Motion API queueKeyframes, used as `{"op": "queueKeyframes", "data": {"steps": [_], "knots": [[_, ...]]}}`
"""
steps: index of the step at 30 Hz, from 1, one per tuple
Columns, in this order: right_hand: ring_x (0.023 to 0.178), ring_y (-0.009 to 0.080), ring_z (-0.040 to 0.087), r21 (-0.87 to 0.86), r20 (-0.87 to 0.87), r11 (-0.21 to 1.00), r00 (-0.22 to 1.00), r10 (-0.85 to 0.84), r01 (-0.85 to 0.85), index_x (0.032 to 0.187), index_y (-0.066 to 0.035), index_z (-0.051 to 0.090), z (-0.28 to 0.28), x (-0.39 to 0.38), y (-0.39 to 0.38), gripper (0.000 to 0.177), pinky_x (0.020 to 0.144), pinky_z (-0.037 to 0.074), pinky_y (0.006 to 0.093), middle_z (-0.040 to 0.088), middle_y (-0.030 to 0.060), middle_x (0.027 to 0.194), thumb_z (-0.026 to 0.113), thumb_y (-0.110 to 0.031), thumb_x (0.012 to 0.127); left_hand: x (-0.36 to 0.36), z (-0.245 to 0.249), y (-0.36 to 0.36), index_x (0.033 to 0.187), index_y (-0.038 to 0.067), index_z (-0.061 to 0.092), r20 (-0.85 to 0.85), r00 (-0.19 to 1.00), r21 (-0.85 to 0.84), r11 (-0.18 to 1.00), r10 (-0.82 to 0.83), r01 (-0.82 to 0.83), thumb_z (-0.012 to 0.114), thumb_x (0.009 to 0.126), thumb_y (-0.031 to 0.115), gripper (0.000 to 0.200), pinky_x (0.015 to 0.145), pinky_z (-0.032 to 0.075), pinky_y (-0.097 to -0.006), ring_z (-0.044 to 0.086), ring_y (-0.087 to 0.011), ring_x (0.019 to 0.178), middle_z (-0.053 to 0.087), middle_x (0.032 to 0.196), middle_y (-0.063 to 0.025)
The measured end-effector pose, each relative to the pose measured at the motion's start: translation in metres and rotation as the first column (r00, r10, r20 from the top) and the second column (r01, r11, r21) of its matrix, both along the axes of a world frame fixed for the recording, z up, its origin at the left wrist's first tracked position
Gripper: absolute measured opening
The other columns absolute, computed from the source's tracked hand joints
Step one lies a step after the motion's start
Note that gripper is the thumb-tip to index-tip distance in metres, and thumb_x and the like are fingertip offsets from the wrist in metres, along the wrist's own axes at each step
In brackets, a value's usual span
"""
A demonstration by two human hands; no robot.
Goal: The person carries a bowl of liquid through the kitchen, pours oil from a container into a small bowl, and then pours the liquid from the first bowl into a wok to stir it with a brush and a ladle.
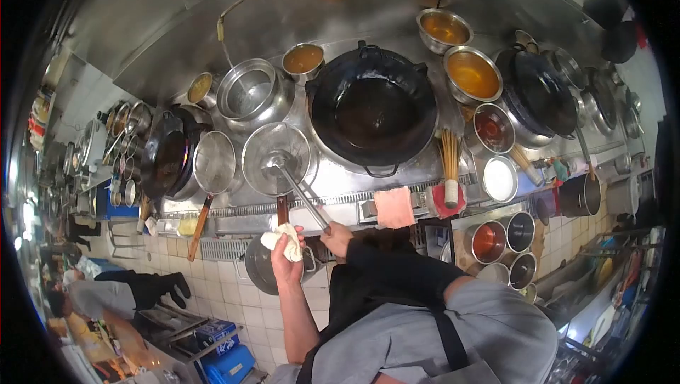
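Observation:
My left hand (pixel 287 268) is closed around a bunched white cloth (pixel 289 244) in front of the stove edge. My right hand (pixel 338 241) grips the end of a long metal ladle (pixel 300 190). The ladle's bowl rests over a round mesh strainer (pixel 263 144), whose wooden handle (pixel 282 207) points toward my left hand. A large black wok (pixel 375 111) sits on the stove to the right of the strainer. Only a dark sheen shows inside it.
Behind stand a steel pot (pixel 273 104) and bowls of orange liquid (pixel 473 76). At right are a bamboo brush (pixel 450 164), a pink cloth (pixel 394 207) and a bowl of white contents (pixel 500 178). A second strainer (pixel 214 162) lies left. Another person (pixel 106 297) is at lower left.

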State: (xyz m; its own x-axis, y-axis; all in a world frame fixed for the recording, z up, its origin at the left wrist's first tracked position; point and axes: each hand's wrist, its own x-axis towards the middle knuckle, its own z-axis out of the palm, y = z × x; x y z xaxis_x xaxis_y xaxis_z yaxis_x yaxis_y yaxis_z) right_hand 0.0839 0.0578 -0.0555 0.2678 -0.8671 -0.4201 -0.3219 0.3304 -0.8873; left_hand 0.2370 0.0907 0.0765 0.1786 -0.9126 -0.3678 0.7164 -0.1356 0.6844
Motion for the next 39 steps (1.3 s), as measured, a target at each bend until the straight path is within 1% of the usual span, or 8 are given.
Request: {"op": "queueKeyframes", "data": {"steps": [4,7,11,18,23,29,35,39], "knots": [[0.051,0.0047,0.043,0.52,0.663,0.832,0.706,-0.25,-0.193,0.103,-0.008,0.055,0.126,-0.109,-0.016,0.017,0.042,0.032,0.024,0.05,-0.0023,0.07,0.065,-0.022,0.101,0.011,-0.001,0.009,0.127,-0.002,0.055,-0.04,0.999,0.03,0.999,0.033,-0.032,0.051,0.103,0.018,0.031,0.073,0.058,-0.033,0.067,-0.0225,0.086,0.068,0.108,-0.0199],[0.057,0.0067,0.053,-0.053,0.242,0.998,0.97,-0.032,0.046,0.118,-0.004,0.058,0.122,-0.184,-0.03,0.026,0.048,0.043,0.0269,0.056,0.0014,0.07,0.062,-0.023,0.101,0.014,-0.008,0.011,0.126,-0.002,0.055,-0.068,0.997,0.05,0.999,0.024,-0.021,0.051,0.104,0.018,0.031,0.073,0.058,-0.0326,0.067,-0.0223,0.085,0.068,0.107,-0.0191],[0.088,0.0531,0.064,-0.448,-0.365,0.88,0.866,-0.343,0.159,0.124,0.0,0.052,0.147,-0.247,-0.072,0.034,0.078,0.052,0.0555,0.068,0.0294,0.087,0.058,-0.02,0.096,0.012,-0.024,0.002,0.126,0.0,0.055,-0.083,0.996,0.072,0.997,-0.022,0.028,0.056,0.102,0.016,0.029,0.071,0.059,-0.0318,0.069,-0.0217,0.085,0.07,0.107,-0.0191],[0.073,0.0433,0.067,-0.525,-0.594,0.843,0.66,-0.459,0.115,0.101,0.005,0.052,0.092,-0.297,-0.085,0.026,0.064,0.051,0.0512,0.064,0.0262,0.072,0.061,-0.018,0.092,-0.017,-0.017,-0.02,0.125,0.0,0.054,-0.067,0.99,0.052,0.99,-0.124,0.128,0.056,0.102,0.017,0.03,0.071,0.057,-0.032,0.067,-0.0226,0.086,0.068,0.107,-0.0202],[0.056,0.013,0.056,0.205,0.036,0.897,0.912,-0.408,0.393,0.085,-0.001,0.053,0.177,-0.242,-0.069,0.018,0.043,0.042,0.0311,0.055,0.0051,0.066,0.06,-0.015,0.096,-0.03,-0.015,-0.029,0.126,-0.001,0.054,-0.06,0.986,0.096,0.983,-0.153,0.158,0.057,0.101,0.017,0.031,0.072,0.057,-0.0321,0.066,-0.0232,0.086,0.068,0.107,-0.0205],[0.053,0.0046,0.044,0.775,0.562,0.631,0.502,-0.657,-0.041,0.088,-0.004,0.053,0.228,-0.255,-0.131,0.015,0.044,0.038,0.0188,0.05,-0.0006,0.071,0.059,-0.012,0.099,-0.041,-0.013,-0.035,0.127,-0.003,0.054,-0.072,0.989,0.099,0.986,-0.128,0.135,0.057,0.101,0.017,0.034,0.073,0.056,-0.0338,0.066,-0.0243,0.086,0.068,0.108,-0.021],[0.055,0.0011,0.046,0.634,0.737,0.723,0.499,-0.456,-0.275,0.098,0.002,0.05,0.276,-0.267,-0.225,0.017,0.044,0.039,0.0149,0.048,-0.0022,0.076,0.059,-0.012,0.101,-0.046,-0.011,-0.029,0.125,-0.004,0.055,-0.063,0.997,0.094,0.994,-0.055,0.061,0.057,0.1,0.017,0.033,0.072,0.056,-0.0343,0.067,-0.0248,0.084,0.068,0.105,-0.0213],[0.053,0.0038,0.047,0.513,0.844,0.791,0.027,-0.536,-0.334,0.126,0.014,0.04,0.274,-0.263,-0.297,0.039,0.042,0.041,0.0166,0.048,0.0013,0.081,0.057,-0.013,0.103,-0.056,-0.003,-0.023,0.124,-0.004,0.056,-0.05,0.999,0.124,0.992,0.005,0.002,0.057,0.101,0.018,0.032,0.071,0.057,-0.0343,0.068,-0.0245,0.083,0.069,0.105,-0.0205]]}}
